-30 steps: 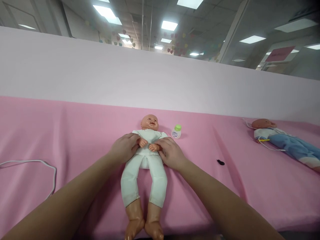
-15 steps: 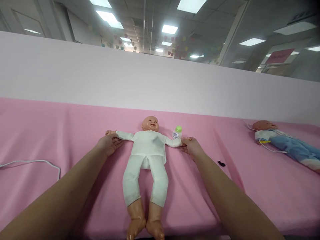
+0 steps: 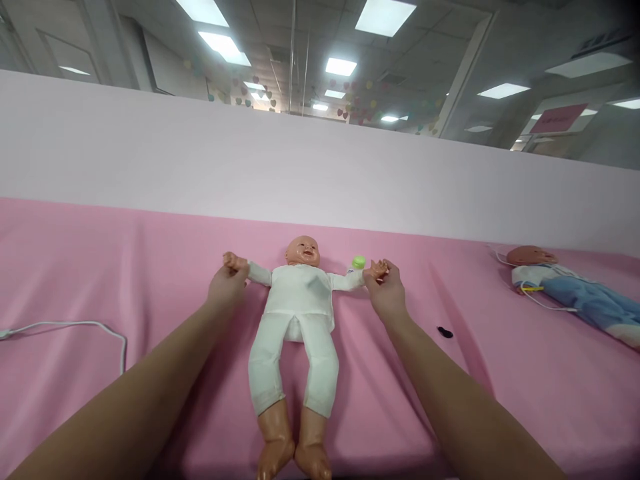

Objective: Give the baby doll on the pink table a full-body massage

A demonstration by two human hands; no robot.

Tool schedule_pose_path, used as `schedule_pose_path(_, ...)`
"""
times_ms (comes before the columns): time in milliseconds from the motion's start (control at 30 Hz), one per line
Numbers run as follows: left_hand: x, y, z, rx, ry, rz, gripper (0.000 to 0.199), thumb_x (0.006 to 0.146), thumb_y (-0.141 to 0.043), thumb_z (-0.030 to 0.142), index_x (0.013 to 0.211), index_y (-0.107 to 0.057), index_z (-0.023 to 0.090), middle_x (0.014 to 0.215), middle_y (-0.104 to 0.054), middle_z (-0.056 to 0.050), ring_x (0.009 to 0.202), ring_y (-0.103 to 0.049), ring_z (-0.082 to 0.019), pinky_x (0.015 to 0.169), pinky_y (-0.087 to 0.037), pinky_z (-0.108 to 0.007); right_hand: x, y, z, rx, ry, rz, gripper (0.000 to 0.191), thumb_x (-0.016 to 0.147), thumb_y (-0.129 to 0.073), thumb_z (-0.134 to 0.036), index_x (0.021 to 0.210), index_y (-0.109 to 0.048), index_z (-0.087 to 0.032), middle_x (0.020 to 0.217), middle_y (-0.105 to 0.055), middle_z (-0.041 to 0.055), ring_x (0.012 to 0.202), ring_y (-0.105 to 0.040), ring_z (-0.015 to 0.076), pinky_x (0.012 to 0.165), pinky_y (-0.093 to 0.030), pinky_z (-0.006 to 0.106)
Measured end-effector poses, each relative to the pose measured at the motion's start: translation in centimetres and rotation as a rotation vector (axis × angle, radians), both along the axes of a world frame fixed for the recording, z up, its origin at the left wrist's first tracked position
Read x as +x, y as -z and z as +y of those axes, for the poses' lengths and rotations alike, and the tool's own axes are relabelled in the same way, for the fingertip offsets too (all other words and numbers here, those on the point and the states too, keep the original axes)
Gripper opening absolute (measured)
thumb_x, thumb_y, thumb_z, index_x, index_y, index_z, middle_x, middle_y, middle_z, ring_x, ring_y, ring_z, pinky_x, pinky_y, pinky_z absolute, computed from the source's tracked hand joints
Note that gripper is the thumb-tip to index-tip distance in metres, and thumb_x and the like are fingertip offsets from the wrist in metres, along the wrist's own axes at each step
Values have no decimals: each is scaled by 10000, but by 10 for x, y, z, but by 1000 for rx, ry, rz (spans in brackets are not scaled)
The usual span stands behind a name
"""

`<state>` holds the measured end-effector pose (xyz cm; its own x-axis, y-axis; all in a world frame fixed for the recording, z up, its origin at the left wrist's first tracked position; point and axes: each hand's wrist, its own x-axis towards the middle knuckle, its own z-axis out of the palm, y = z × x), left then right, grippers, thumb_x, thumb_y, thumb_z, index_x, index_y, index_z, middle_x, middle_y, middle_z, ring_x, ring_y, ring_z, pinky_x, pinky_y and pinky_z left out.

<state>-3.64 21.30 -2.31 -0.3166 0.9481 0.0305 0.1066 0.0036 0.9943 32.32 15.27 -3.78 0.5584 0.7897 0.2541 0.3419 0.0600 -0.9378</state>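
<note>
A baby doll (image 3: 299, 293) in a white top and white trousers lies on its back on the pink sheet (image 3: 185, 413), its head toward the wall and its bare feet toward me. Both its arms are stretched out sideways. My left hand (image 3: 227, 285) is closed around the doll's hand on the left. On the other side, my right hand (image 3: 387, 293) grips the doll's other hand between thumb and fingers. Just behind that sleeve stands a small bottle with a green cap (image 3: 359, 262), its lower part hidden by the doll's arm.
A second doll (image 3: 580, 287) in blue and white clothes lies at the far right with thin tubing on it. A small black object (image 3: 445, 332) rests right of my right arm. A white cable (image 3: 75, 324) lies at left. Behind the sheet rises a white wall (image 3: 300, 167).
Both of my hands have closed more firmly on the doll's hands and raised them slightly. The doll's arm on the right now covers more of the bottle. The view has shifted slightly.
</note>
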Motion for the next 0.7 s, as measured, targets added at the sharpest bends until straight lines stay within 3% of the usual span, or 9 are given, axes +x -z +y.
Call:
schedule_pose_path(67,11,-5,-15,161,75,296,172,874,-734,379,1006,-715,271,1040,-764,-65,1048,-719,-320,936,-555,-407,-17,-5,-7,109,-72,-134,743,810,-760,-404,1480,-488,-234,1292,-718,119,1050,-731,263,943,-602,384)
schedule_pose_path(167,28,-8,-31,323,238,534,197,848,-754,381,1032,-752,309,1102,-780,-49,1125,-700,-332,1046,-501,-420,-42,-8,-17,239,-319,-345,471,860,-695,-321,1322,-628,-261,1272,-737,78,1056,-714,256,985,-580,424)
schedule_pose_path(233,34,-6,-34,383,350,609,278,836,-758,369,1110,-773,319,1248,-759,-55,1247,-654,-343,1138,-441,-439,-52,-7,-20,269,-447,-545,367,876,-657,-250,1241,-688,-277,1219,-759,56,1084,-693,270,1008,-555,461)
schedule_pose_path(367,32,-3,-30,382,529,608,392,806,-751,341,1197,-781,329,1452,-662,-27,1452,-497,-330,1266,-299,-463,-60,-3,-21,341,-664,-830,424,872,-610,-109,1240,-726,-285,1192,-781,33,1109,-672,272,1037,-518,495)
schedule_pose_path(567,31,-3,-27,426,625,681,406,758,-741,223,1148,-795,322,1414,-686,-48,1451,-497,-343,1279,-286,-498,-59,0,-17,351,-737,-957,462,876,-617,-86,1240,-753,-337,1232,-780,10,1202,-639,283,1067,-505,518)
schedule_pose_path(700,33,-2,-30,399,506,767,396,826,-705,265,1216,-752,308,1427,-674,-61,1384,-557,-344,1216,-380,-486,-59,0,-18,341,-689,-822,428,877,-616,-112,1241,-738,-301,1193,-784,22,1151,-668,280,1061,-513,505)
